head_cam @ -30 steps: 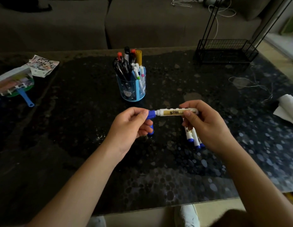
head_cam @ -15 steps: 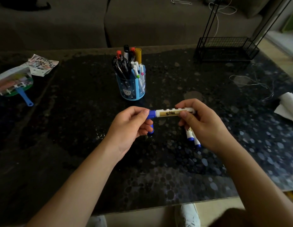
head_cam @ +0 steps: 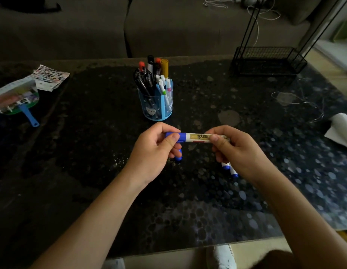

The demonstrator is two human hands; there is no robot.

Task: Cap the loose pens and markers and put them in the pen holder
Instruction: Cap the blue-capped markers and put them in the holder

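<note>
The worktop (head_cam: 91, 152) is showing a dark, glossy surface patterned like rounded pebbles, and is catching pale light at its right side. On its far middle a round pen holder (head_cam: 158, 105) of clear blue plastic is standing upright, bristling with pens and markers. A black wire basket (head_cam: 265, 61) is sitting far right, and a flat fan with a blue handle (head_cam: 17, 98) is lying far left.

Above the worktop's middle, near the holder, the marker (head_cam: 197, 137) is lying level between both hands: a white cylinder wearing a gold label with dark print. The left hand (head_cam: 155, 152) is pinching its blue cap (head_cam: 180, 137) between thumb and curled fingers. The right hand (head_cam: 240, 150) is gripping the barrel's right end, thumb on top.

Two loose markers (head_cam: 229, 168) with blue ends are lying on the worktop, partly hidden under the right hand, and a further blue piece (head_cam: 178, 157) is peeking from below the left hand.

Compared with a second ago, more of the blue cap is showing against the barrel, and the right thumb is now covering the label's right end.
</note>
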